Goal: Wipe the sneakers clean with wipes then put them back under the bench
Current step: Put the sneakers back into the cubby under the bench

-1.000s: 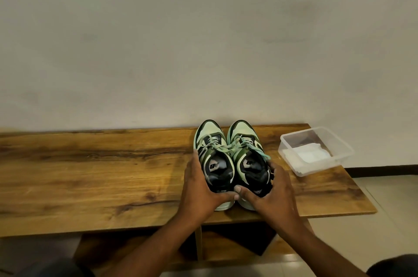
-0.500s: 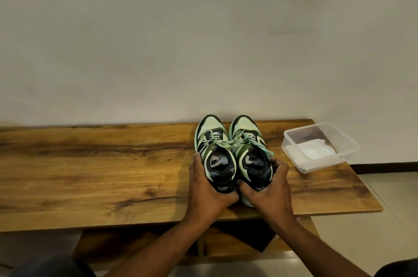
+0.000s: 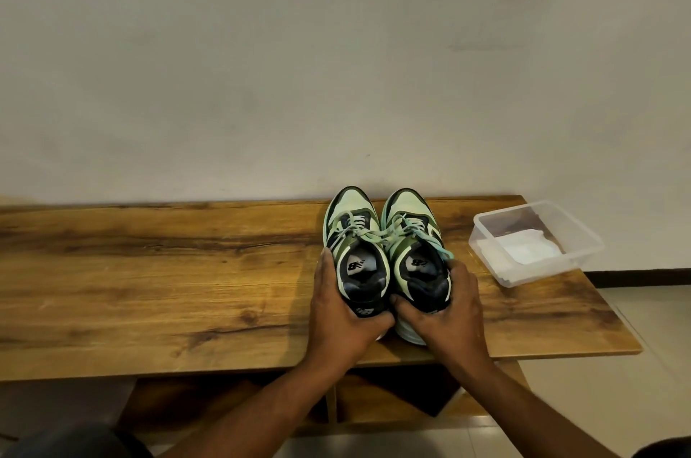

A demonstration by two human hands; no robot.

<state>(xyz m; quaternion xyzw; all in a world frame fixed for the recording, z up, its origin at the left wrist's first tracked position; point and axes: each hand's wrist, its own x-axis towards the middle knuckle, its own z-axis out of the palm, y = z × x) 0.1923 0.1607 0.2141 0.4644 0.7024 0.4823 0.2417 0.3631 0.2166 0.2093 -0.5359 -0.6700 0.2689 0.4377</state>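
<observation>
Green-and-black sneakers (image 3: 385, 252), light with stiff heel counters and soft uppers, stand paired on the wooden bench (image 3: 149, 278), left hand (image 3: 342, 311) and right hand (image 3: 445, 311) each gripping a heel, the firmest hold, wipes (image 3: 527, 250) nearby.

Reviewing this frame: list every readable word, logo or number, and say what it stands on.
"NB" logo: insole of the left green-and-black sneaker, seen upside down.
"NB" logo: insole of the right green-and-black sneaker, also upside down.
Small light mark on the left sneaker's heel: too blurred to read.
Clear plastic tub: no text visible.
</observation>
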